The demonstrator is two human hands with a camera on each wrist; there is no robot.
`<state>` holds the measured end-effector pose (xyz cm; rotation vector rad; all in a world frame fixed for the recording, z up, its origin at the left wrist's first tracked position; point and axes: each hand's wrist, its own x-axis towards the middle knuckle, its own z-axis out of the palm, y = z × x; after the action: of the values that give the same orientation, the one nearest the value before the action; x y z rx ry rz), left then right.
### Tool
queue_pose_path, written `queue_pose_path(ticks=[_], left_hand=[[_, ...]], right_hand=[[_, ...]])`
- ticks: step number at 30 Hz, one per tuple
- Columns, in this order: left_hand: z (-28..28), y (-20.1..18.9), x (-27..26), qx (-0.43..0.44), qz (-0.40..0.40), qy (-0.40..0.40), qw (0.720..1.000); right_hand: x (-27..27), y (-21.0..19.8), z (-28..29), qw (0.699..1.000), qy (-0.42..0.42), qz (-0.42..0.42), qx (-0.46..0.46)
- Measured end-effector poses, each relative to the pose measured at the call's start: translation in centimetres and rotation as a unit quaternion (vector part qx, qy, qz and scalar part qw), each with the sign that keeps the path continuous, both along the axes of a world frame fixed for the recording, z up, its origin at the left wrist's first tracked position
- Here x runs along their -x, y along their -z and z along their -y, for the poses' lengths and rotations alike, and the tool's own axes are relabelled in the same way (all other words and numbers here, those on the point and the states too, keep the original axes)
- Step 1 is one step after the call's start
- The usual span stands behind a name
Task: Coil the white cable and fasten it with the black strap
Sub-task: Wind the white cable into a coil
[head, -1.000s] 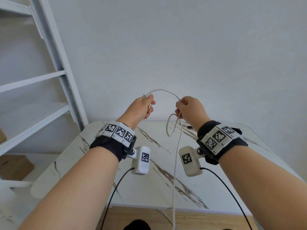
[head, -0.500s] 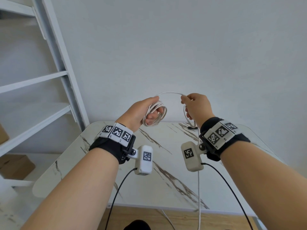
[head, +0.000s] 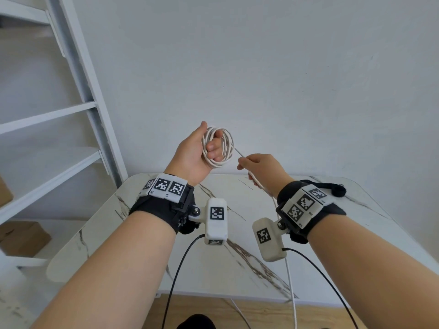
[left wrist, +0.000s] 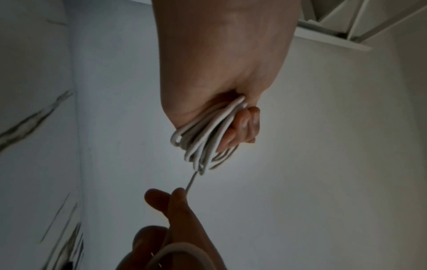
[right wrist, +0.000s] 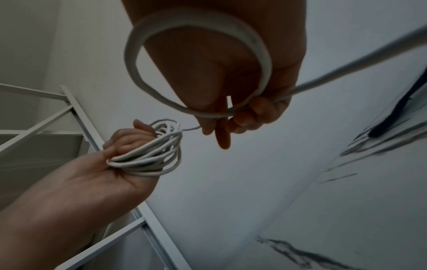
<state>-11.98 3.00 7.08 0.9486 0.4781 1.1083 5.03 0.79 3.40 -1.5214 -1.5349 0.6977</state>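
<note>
My left hand [head: 190,155] is raised above the table's far edge and grips a coil of several turns of the white cable [head: 217,147], with fingers curled through it. The coil [left wrist: 208,138] also shows in the left wrist view, and in the right wrist view the coil [right wrist: 150,153] sits in the left palm. A short taut stretch runs down to my right hand [head: 261,167], which pinches the cable. From there the cable loops under the right wrist [right wrist: 198,60] and hangs past the table's front edge [head: 291,281]. The black strap [head: 332,187] lies on the table beyond my right wrist.
The white marble-patterned table [head: 237,269] stands against a plain white wall. A white metal shelf frame [head: 78,67] stands to the left, with cardboard boxes [head: 23,238] on the floor beneath it. Black wires hang from both wrist cameras.
The coil in my left hand has gained turns, and that hand has risen and turned palm-up. My right hand has dropped lower and closer to the coil, sliding along the cable.
</note>
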Motion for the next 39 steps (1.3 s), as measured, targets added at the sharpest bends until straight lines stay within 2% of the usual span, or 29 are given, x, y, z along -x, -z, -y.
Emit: queue_pose_path(ticks=[8, 12, 15, 20, 22, 24, 26, 28, 30, 33, 35, 37, 39], left_hand=[[-0.4, -0.3, 0.1, 0.056, 0.077, -0.058, 0.994], [-0.7, -0.1, 0.6, 0.072, 0.104, -0.079, 0.989], [-0.7, 0.1, 0.8, 0.074, 0.112, -0.101, 0.986], [-1.2, 0.2, 1.2, 0.064, 0.097, -0.151, 0.982], [-1.4, 0.2, 1.3, 0.061, 0.089, -0.164, 0.980], [-1.4, 0.2, 1.3, 0.055, 0.079, -0.173, 0.980], [-1.4, 0.2, 1.3, 0.048, 0.069, -0.176, 0.981], [-1.2, 0.2, 1.2, 0.037, 0.056, -0.174, 0.982], [-1.0, 0.1, 1.2, 0.023, 0.045, -0.163, 0.985], [-0.7, -0.2, 1.1, 0.007, 0.033, -0.140, 0.990], [-0.3, -0.6, 0.9, -0.004, 0.025, -0.130, 0.991], [-0.1, -0.9, 0.7, -0.018, 0.014, -0.125, 0.992], [0.0, -1.2, 0.5, -0.030, 0.001, -0.129, 0.991]], right_hand=[[0.5, -0.1, 0.8, 0.999, 0.002, -0.033, 0.022], [0.5, 0.0, 0.5, 0.992, 0.018, -0.118, 0.044], [0.5, -0.1, -0.2, 0.964, 0.058, -0.246, 0.080], [-0.5, -1.0, 0.6, 0.911, 0.108, -0.395, 0.037], [-1.0, -0.8, 0.5, 0.892, 0.112, -0.438, 0.018], [-1.4, -0.6, 0.3, 0.890, 0.109, -0.442, 0.026], [-1.4, -0.5, 0.0, 0.912, 0.102, -0.396, 0.030], [-1.3, -0.2, -0.2, 0.943, 0.105, -0.314, 0.015], [-1.1, 0.3, -0.2, 0.960, 0.129, -0.247, -0.006], [-1.4, 1.0, -0.4, 0.977, 0.155, -0.146, -0.008], [-1.8, 1.5, -0.6, 0.987, 0.154, -0.050, -0.008], [-2.0, 1.9, -0.6, 0.989, 0.139, 0.053, -0.010], [-1.9, 2.0, -0.4, 0.987, 0.115, 0.113, -0.002]])
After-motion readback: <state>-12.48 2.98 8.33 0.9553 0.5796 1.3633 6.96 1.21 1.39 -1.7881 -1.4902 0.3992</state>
